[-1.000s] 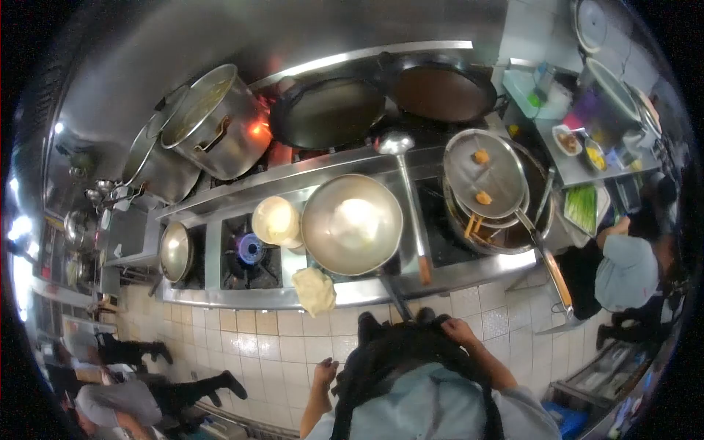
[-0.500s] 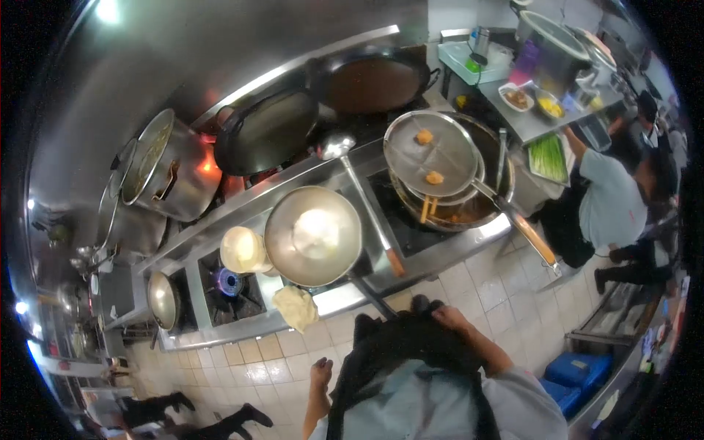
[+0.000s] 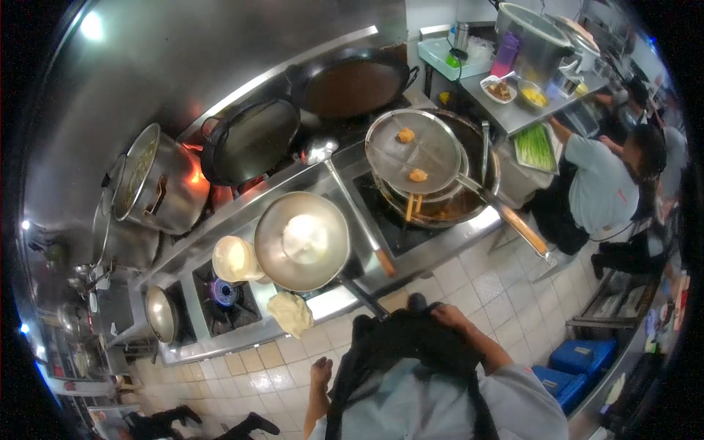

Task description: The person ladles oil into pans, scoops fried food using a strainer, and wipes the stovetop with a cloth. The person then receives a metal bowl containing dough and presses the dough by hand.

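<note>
My left hand (image 3: 320, 370) hangs low beside my body, fingers curled in, with nothing visible in it. At the edge of my dark apron (image 3: 418, 341) is my right hand (image 3: 449, 315), its fingers bent; whether they hold anything is hidden. In front of me a steel frying pan (image 3: 302, 240) sits on the range, its dark handle pointing at my waist. Neither hand touches that handle. A crumpled pale cloth (image 3: 290, 314) lies at the range's front edge, below a white tub (image 3: 235, 259). A long ladle (image 3: 352, 198) rests right of the pan.
A wire strainer (image 3: 414, 150) holding two fried pieces lies over a large wok (image 3: 484, 176). Two dark woks (image 3: 253, 143) and a tall stockpot (image 3: 163, 187) stand behind. A burner flame (image 3: 224, 292) burns at left. A co-worker (image 3: 605, 183) stands at right by green stalks (image 3: 535, 147).
The view has shifted slightly, so the range and pans sit a little further left. The co-worker at right has leaned more into view. My hands stay almost where they were.
</note>
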A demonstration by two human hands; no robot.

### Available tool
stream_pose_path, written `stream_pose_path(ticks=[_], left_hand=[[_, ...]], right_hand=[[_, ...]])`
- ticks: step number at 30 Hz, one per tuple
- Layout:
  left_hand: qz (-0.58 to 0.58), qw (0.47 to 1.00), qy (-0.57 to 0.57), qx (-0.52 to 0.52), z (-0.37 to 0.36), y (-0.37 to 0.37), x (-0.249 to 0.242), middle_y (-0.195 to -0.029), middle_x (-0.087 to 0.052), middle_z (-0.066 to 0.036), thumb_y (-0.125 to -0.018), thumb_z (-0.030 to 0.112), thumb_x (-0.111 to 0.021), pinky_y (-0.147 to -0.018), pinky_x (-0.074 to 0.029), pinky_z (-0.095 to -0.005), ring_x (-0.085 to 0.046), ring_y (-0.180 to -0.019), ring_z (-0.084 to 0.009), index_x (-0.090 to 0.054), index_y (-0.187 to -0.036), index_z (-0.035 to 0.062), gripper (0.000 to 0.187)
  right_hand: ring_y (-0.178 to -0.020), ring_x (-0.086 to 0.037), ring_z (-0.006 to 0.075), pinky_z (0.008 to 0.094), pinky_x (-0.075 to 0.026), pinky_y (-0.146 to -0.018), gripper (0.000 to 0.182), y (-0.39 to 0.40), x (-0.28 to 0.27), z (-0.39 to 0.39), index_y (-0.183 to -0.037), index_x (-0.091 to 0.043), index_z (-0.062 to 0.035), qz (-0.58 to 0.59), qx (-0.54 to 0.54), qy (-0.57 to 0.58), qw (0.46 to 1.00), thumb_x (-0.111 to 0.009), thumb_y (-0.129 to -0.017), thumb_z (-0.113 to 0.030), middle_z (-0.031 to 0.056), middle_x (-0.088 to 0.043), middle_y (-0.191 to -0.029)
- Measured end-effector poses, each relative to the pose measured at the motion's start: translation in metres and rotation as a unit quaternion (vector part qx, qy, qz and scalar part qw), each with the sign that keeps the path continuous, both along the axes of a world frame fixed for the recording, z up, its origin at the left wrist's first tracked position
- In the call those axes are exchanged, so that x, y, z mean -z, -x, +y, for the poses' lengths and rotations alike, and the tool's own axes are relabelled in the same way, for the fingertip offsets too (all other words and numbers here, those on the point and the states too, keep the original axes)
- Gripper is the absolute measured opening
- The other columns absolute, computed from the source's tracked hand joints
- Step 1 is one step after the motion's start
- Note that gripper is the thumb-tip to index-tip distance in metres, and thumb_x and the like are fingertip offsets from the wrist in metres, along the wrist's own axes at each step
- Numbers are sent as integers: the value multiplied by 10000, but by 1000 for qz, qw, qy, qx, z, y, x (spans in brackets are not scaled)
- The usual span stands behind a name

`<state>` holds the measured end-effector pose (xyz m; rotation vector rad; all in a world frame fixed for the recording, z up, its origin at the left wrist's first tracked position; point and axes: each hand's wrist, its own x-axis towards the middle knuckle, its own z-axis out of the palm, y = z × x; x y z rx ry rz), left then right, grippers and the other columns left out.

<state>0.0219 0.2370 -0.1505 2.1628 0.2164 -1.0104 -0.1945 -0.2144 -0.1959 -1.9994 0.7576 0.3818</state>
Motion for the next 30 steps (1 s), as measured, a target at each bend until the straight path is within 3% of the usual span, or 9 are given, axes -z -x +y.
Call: stream_pose_path(ticks=[4, 7, 10, 16, 19, 25, 28, 30], left_hand=[[-13, 1000, -20, -14, -20, 1, -29, -1145, -643, -222, -842, 195, -659, -908, -483, -340, -621, -1052, -267, -553, -1232, -87, 493], [8, 1000, -17, 7, -7, -1, -5, -1152, -641, -218, -845, 191, -660, -913, -484, -340, -622, -1056, -268, -557, -1223, -91, 482], [-14, 1000, -15, -9, -16, 3, -23, -1148, -642, -219, -846, 186, -657, -915, -484, -338, -622, -1057, -267, -555, -1223, -93, 481], [2, 1000, -2, -13, 2, 3, -5, -1148, -640, -225, -837, 191, -669, -914, -485, -339, -627, -1045, -265, -553, -1227, -96, 497], [6, 1000, 23, 1, 22, 0, 22, -1141, -644, -227, -836, 194, -670, -917, -484, -341, -629, -1044, -265, -555, -1228, -94, 500], [-19, 1000, -3, -6, 0, 1, -6, -1141, -647, -223, -845, 202, -666, -917, -481, -341, -621, -1066, -274, -560, -1226, -90, 492], [-33, 999, 14, 40, 15, 2, 20, -1168, -635, -226, -853, 214, -659, -918, -479, -340, -614, -1086, -286, -555, -1229, -94, 497], [-13, 1000, 3, 13, -1, 4, -3, -1169, -635, -229, -856, 221, -653, -920, -479, -340, -612, -1094, -287, -557, -1226, -93, 495]], right_hand=[[-956, -612, 417, 461, -489, -816, 392, 2, -6, -1, -1009, -652, -12, 13, 3, -3, 1000, -539, -908, -374, 241, -649, -998], [-958, -611, 416, 465, -488, -816, 387, 0, -16, -1, -1011, -646, -13, 7, -5, -8, 1000, -535, -908, -369, 241, -646, -1006], [-953, -607, 419, 470, -486, -818, 380, -1, -16, 0, -1000, -646, -12, 4, -9, 0, 1000, -532, -908, -363, 242, -642, -1009], [-954, -599, 424, 477, -479, -810, 364, -7, -21, 3, -975, -655, -10, 7, -18, 15, 1000, -533, -909, -347, 240, -640, -996], [-957, -599, 422, 478, -475, -812, 365, -4, -14, 3, -977, -655, -9, -17, -13, 2, 1000, -528, -915, -346, 236, -642, -992], [-953, -601, 419, 478, -476, -808, 375, -5, -9, 2, -983, -652, -9, -10, -2, 1, 1000, -528, -922, -357, 235, -641, -997], [-942, -606, 416, 475, -482, -788, 389, -5, 1, -1, -987, -649, -13, -12, -22, 10, 1000, -534, -922, -380, 239, -642, -987], [-928, -610, 415, 472, -484, -777, 397, -3, 4, -4, -979, -649, -15, -1, -41, 15, 999, -536, -921, -392, 237, -646, -969]])
